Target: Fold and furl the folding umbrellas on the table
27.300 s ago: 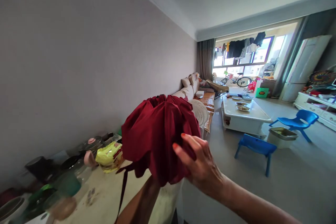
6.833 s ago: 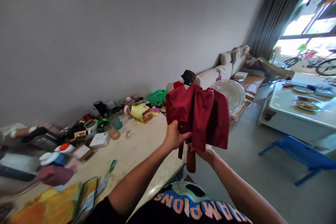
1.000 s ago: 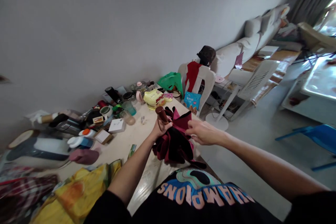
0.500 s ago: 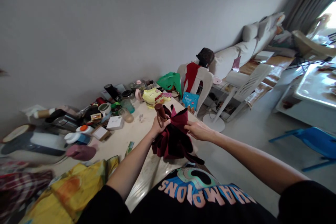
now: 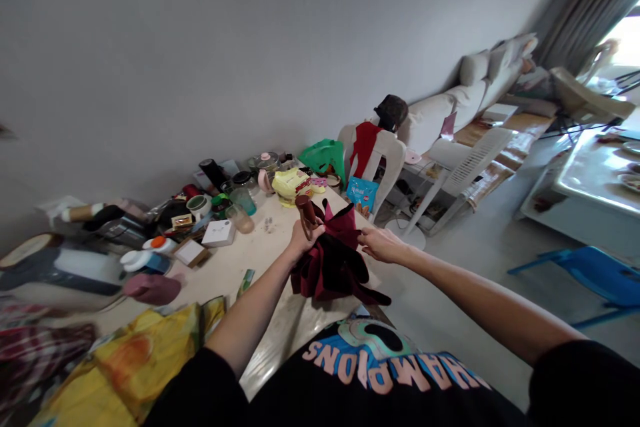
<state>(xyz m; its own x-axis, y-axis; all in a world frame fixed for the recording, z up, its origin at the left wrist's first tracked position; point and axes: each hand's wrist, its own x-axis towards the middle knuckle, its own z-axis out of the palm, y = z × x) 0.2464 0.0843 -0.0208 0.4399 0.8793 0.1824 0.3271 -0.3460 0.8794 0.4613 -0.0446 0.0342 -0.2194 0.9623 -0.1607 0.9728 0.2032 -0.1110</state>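
A dark red folding umbrella [image 5: 333,263] hangs canopy-down over the near edge of the pale table [image 5: 260,260], its brown handle [image 5: 305,208] pointing up. My left hand [image 5: 303,238] grips the umbrella just below the handle. My right hand [image 5: 379,244] pinches a fold of the red canopy on its right side. The cloth is bunched and loose between the two hands, with a strap trailing down at the lower right.
The table's far side is crowded: cups [image 5: 243,201], a yellow bag [image 5: 293,185], small boxes [image 5: 218,233], a green bag [image 5: 325,153]. A white chair [image 5: 380,150] with red cloth stands beyond. Sofa [image 5: 470,90], blue stool [image 5: 595,273] and low white table [image 5: 590,180] lie right.
My right hand has slid a little along the canopy, gathering its folds. The umbrella stays handle-up at the table edge; the view has shifted slightly.
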